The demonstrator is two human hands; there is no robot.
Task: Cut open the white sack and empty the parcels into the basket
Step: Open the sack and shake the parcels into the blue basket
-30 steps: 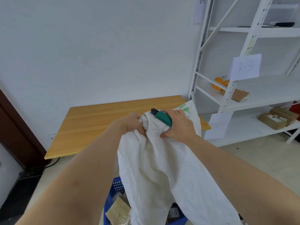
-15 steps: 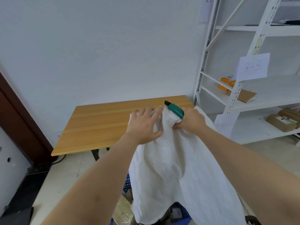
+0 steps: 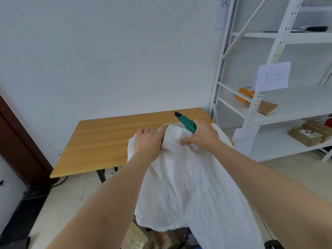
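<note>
I hold the white sack (image 3: 188,177) up in front of me, and it hangs slack below my hands. My left hand (image 3: 147,141) curls over the sack's bunched top edge on the left. On the right, my right hand (image 3: 201,135) grips the same bunched top together with a green utility knife (image 3: 186,122), whose black tip points up and away. Below the sack's lower edge show brown parcels (image 3: 138,238) and a sliver of the blue basket (image 3: 196,246); the sack hides most of the basket.
A wooden table (image 3: 111,139) stands against the white wall just beyond my hands. To the right is a white metal shelf rack (image 3: 260,97) with a "3-3" label and several cardboard parcels. A dark door frame (image 3: 16,141) is at the left.
My left hand let go of the sack's top, spread open over it, and now curls onto it again further left. The sack sits higher and further from me.
</note>
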